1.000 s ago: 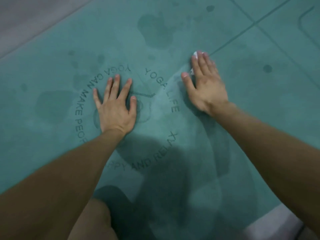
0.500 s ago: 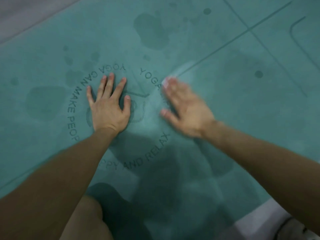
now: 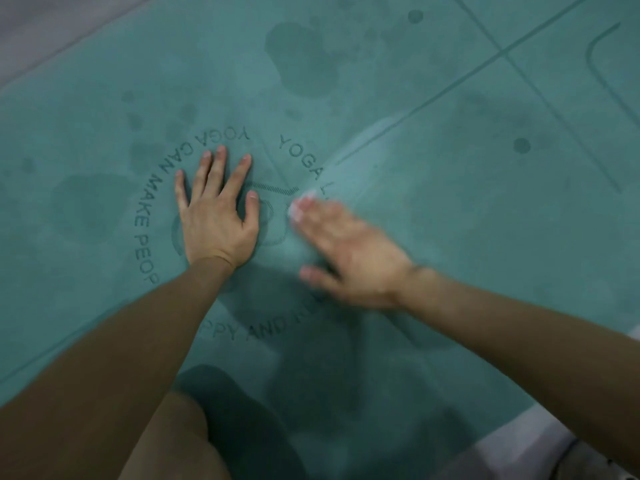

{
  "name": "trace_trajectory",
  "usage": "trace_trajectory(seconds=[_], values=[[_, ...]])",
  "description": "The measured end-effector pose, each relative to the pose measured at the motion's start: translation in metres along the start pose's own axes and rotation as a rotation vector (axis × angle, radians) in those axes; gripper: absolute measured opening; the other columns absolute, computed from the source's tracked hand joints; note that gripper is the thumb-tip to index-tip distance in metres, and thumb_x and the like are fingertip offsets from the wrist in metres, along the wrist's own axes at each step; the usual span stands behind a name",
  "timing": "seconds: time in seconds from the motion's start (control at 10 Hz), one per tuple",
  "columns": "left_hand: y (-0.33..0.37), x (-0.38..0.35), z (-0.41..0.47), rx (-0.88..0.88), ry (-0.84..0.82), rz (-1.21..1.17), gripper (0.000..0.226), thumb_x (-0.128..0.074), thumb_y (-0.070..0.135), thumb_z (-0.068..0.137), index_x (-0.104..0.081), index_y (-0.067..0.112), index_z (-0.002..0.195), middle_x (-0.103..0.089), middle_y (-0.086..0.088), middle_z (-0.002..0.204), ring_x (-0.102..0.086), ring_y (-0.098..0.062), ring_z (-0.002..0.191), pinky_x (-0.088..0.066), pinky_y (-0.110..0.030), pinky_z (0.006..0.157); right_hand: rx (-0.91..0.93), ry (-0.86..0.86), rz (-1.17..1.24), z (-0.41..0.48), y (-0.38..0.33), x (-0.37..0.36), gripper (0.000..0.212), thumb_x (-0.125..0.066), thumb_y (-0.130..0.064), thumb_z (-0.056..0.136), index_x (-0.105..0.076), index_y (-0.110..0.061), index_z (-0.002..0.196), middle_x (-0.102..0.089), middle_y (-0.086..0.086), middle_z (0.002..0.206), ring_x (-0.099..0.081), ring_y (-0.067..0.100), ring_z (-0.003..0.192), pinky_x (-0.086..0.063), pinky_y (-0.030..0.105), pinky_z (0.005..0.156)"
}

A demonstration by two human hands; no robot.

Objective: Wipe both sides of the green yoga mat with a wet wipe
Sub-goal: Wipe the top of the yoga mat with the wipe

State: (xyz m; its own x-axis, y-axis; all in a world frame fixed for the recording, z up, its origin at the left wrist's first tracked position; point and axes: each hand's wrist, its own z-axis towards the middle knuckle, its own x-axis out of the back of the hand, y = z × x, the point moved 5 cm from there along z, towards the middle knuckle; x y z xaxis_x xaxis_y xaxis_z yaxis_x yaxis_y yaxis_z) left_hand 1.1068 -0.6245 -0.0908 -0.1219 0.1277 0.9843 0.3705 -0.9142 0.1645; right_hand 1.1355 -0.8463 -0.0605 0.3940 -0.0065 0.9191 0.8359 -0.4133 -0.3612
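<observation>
Nearest, a bare knee point(image 3: 173, 441) kneels on the wide green rubbery yoga mat point(image 3: 450, 237), which lies flat on the floor and fills almost the whole view. Just beyond, the left hand point(image 3: 218, 220) lies flat with fingers spread, bracing inside the ring of printed lettering point(image 3: 149, 202) and grasping nothing. Beside it the blurred right hand point(image 3: 349, 251) seems to press, fingers extended rather than curled, on a thin white wet wipe point(image 3: 298, 206) that peeps out at its fingertips. Count: one mat, one wipe, two hands, several dark damp patches point(image 3: 304, 60) farther off. The mat looks soft, floppy and grippy, probably light; for turning it I would lift an edge or corner. The limp wipe likely bunches, so flat pressure suits it
</observation>
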Motion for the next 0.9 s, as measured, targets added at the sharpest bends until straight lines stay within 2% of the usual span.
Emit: trace_trajectory(seconds=[0.1, 0.2, 0.3, 0.4, 0.5, 0.6, 0.7, 0.8, 0.9], values=[[-0.001, 0.0, -0.001, -0.004, 0.01, -0.001, 0.057, -0.032, 0.049, 0.108, -0.033, 0.037, 0.164, -0.021, 0.002, 0.175, -0.011, -0.016, 0.163, -0.006, -0.059, 0.13, 0.35, -0.064, -0.112, -0.006, -0.01, -0.006, 0.071, -0.032, -0.055, 0.111, -0.023, -0.013, 0.167, -0.018, 0.005, 0.175, -0.007, 0.019, 0.163, -0.008, 0.042, 0.133], [0.0, 0.0, 0.0, 0.002, 0.005, 0.005, 0.056, -0.031, 0.049, 0.109, -0.032, 0.037, 0.164, -0.02, 0.003, 0.175, -0.01, -0.015, 0.163, -0.006, -0.059, 0.13, -0.222, 0.142, -0.082, 0.011, 0.083, 0.035, 0.066, -0.021, -0.051, 0.112, -0.017, -0.016, 0.168, -0.016, 0.004, 0.175, -0.006, 0.017, 0.163, -0.005, 0.04, 0.133], [0.001, 0.0, 0.0, 0.0, 0.008, 0.012, 0.057, -0.031, 0.049, 0.109, -0.031, 0.038, 0.164, -0.02, 0.003, 0.175, -0.01, -0.015, 0.163, -0.007, -0.059, 0.13, -0.73, 0.255, 0.04, -0.01, 0.121, 0.051, 0.079, -0.009, -0.062, 0.108, -0.009, -0.011, 0.168, -0.005, 0.006, 0.176, 0.004, 0.018, 0.163, 0.001, 0.04, 0.132], [0.0, -0.001, 0.0, 0.0, 0.006, 0.008, 0.057, -0.032, 0.049, 0.108, -0.032, 0.038, 0.164, -0.02, 0.003, 0.175, -0.011, -0.015, 0.163, -0.007, -0.059, 0.13, -0.28, 0.115, 0.056, -0.033, 0.027, 0.009, 0.083, -0.024, -0.064, 0.108, -0.007, -0.009, 0.168, -0.001, 0.009, 0.176, 0.008, 0.021, 0.163, -0.009, 0.046, 0.132], [-0.001, -0.001, 0.0, 0.004, 0.005, 0.015, 0.056, -0.032, 0.049, 0.108, -0.032, 0.038, 0.164, -0.02, 0.004, 0.175, -0.011, -0.015, 0.163, -0.007, -0.059, 0.13, 0.29, -0.057, 0.03, -0.073, -0.037, -0.021, 0.075, -0.04, -0.054, 0.109, -0.024, -0.007, 0.166, -0.017, 0.008, 0.174, -0.005, 0.021, 0.163, -0.014, 0.047, 0.131], [-0.001, -0.001, 0.0, 0.004, 0.009, 0.013, 0.055, -0.033, 0.049, 0.109, -0.032, 0.038, 0.164, -0.02, 0.004, 0.175, -0.011, -0.015, 0.163, -0.006, -0.058, 0.13, 0.032, 0.08, -0.019, -0.056, 0.038, 0.005, 0.066, -0.041, -0.046, 0.111, -0.026, -0.013, 0.166, -0.023, 0.005, 0.173, -0.013, 0.019, 0.162, -0.016, 0.047, 0.131], [0.0, 0.0, 0.001, 0.004, 0.007, 0.007, 0.055, -0.034, 0.048, 0.11, -0.032, 0.038, 0.164, -0.021, 0.003, 0.175, -0.012, -0.016, 0.162, -0.005, -0.057, 0.13, -0.644, 0.283, 0.04, -0.047, 0.123, 0.045, 0.074, -0.02, -0.058, 0.11, -0.015, -0.013, 0.168, -0.012, 0.006, 0.176, -0.003, 0.018, 0.163, -0.008, 0.045, 0.132], [-0.001, 0.0, 0.0, 0.012, -0.003, 0.022, 0.056, -0.032, 0.05, 0.109, -0.03, 0.039, 0.164, -0.019, 0.005, 0.175, -0.011, -0.015, 0.163, -0.005, -0.058, 0.13, -0.641, 0.246, 0.081, -0.046, 0.078, 0.019, 0.083, -0.02, -0.064, 0.107, -0.005, -0.009, 0.168, 0.0, 0.008, 0.176, 0.009, 0.021, 0.163, -0.005, 0.044, 0.132], [-0.001, 0.0, 0.0, 0.011, -0.007, 0.024, 0.055, -0.032, 0.05, 0.109, -0.031, 0.039, 0.164, -0.02, 0.005, 0.175, -0.011, -0.015, 0.162, -0.006, -0.057, 0.13, -0.004, 0.017, 0.066, -0.07, -0.032, -0.031, 0.082, -0.038, -0.058, 0.108, -0.013, -0.008, 0.168, -0.006, 0.009, 0.176, 0.003, 0.023, 0.163, -0.013, 0.047, 0.131]])
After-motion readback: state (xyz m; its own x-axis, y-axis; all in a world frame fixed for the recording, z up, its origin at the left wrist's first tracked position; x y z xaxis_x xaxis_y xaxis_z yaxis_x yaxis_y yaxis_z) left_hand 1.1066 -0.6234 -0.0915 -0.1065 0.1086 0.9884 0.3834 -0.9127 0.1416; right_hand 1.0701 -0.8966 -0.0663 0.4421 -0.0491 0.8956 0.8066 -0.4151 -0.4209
